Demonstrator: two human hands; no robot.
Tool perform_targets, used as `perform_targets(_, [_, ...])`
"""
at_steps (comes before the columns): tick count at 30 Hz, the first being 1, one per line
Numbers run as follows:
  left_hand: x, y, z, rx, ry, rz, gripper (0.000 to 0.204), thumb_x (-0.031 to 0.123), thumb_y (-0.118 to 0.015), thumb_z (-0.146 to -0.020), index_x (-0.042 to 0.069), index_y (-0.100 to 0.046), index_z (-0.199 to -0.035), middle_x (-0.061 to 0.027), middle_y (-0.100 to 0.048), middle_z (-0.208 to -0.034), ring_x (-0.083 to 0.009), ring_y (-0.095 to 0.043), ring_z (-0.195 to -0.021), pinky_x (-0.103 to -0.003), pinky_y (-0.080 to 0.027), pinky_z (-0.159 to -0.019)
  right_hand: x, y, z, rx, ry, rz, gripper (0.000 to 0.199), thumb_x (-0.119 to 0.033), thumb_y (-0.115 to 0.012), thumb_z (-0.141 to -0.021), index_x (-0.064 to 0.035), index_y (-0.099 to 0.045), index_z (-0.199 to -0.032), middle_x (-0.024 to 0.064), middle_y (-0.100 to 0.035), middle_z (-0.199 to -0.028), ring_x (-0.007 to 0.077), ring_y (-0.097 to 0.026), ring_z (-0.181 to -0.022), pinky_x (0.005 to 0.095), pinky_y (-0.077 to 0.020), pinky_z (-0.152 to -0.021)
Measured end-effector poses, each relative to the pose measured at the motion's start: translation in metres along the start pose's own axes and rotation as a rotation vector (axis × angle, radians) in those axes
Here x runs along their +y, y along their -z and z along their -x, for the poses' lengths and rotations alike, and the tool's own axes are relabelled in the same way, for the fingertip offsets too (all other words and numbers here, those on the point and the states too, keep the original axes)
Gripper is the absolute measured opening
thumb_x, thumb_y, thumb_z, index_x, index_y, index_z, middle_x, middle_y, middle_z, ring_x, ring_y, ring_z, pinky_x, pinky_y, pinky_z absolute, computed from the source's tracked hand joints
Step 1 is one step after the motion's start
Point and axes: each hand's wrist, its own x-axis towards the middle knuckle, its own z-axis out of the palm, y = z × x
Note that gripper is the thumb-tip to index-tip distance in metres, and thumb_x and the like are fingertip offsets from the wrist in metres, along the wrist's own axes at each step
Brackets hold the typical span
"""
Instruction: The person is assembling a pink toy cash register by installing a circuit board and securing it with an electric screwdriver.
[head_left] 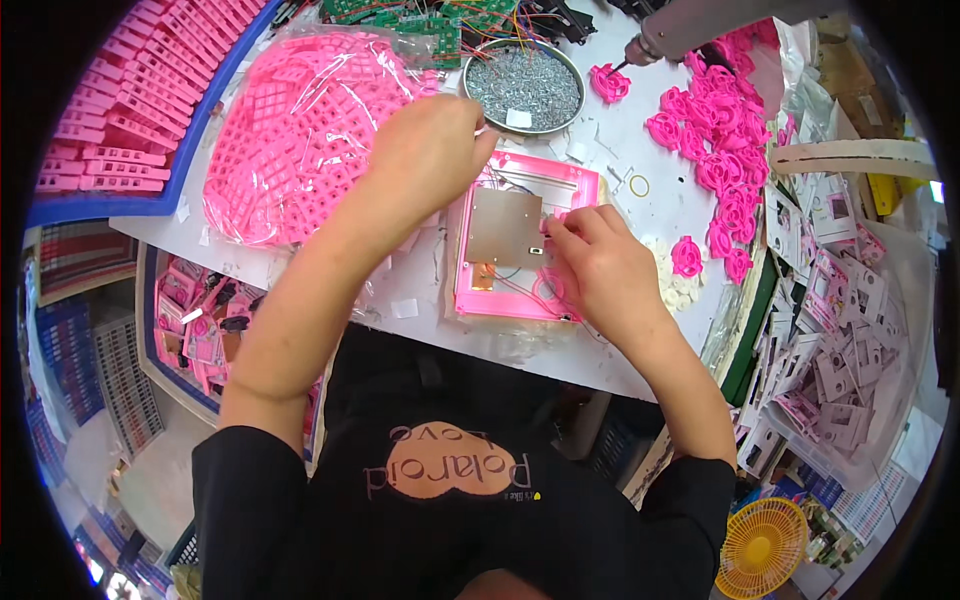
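Where wires cross it, pink housing [520, 290] bears silver plate [505, 228].

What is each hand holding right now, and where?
The right hand pinches a small part at the metal plate's right edge. The left hand rests by the screw dish; its grip is hidden.

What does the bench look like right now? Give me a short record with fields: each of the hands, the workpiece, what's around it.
left hand: reaching toward the round metal dish of small screws, fingertips by its rim
right hand: fingertips on the pink frame, at the edge of the metal plate
workpiece: pink frame, flat on the white table
left of it: clear bag of pink grid parts
right of it: pile of pink round parts
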Motion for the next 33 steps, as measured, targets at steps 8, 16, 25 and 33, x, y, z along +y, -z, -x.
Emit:
perform_targets(8, [-0.008, -0.037, 0.001, 0.123, 0.052, 0.152, 0.028, 0.031, -0.069, -0.088, 0.004, -0.073, -0.092, -0.0159, -0.071, -0.087, -0.0362, -0.067, -0.080, -0.047, -0.052, -0.074, 0.002, 0.008, -0.009, -0.105, 0.008, 0.022, 0.027, -0.009, -0.070, -0.079, -0.0036, -0.073, -0.106, 0.0070, -0.062, -0.094, 0.0254, -0.062, -0.094, 0.0379, -0.0552, -0.072])
perform_targets(16, [0.018, -0.027, 0.031, 0.262, -0.282, 0.497, 0.023, 0.010, -0.077, -0.082, 0.006, -0.071, -0.104, -0.0078, -0.069, -0.087, -0.0192, -0.064, -0.071, -0.032, -0.052, -0.066, -0.004, -0.001, 0.002, 0.210, -0.156, -0.245, 0.022, -0.012, -0.071, -0.081, -0.0031, -0.072, -0.102, 0.0104, -0.064, -0.094, 0.0274, -0.063, -0.088, 0.0370, -0.0542, -0.072])
perform_targets(25, [0.037, -0.039, 0.051, 0.095, -0.121, 0.899, 0.045, -0.002, -0.071, -0.083, 0.005, -0.052, -0.123, -0.0110, -0.069, -0.093, -0.0192, -0.067, -0.075, -0.032, -0.054, -0.064, -0.001, -0.007, -0.027, 0.346, -0.235, -0.632, 0.018, -0.009, -0.075, -0.084, -0.0022, -0.074, -0.100, 0.0093, -0.071, -0.082, 0.0210, -0.067, -0.069, 0.0303, -0.0516, -0.060])
perform_targets(33, [0.028, -0.029, 0.049, -0.002, -0.043, 0.718, 0.025, 0.001, -0.073, -0.085, 0.000, -0.065, -0.109, -0.0083, -0.071, -0.090, -0.0127, -0.064, -0.070, -0.026, -0.050, -0.063, -0.009, -0.013, -0.022, 0.390, -0.395, -0.709, 0.011, -0.008, -0.075, -0.085, -0.0004, -0.072, -0.092, 0.0091, -0.070, -0.079, 0.0168, -0.066, -0.065, 0.0276, -0.0505, -0.057])
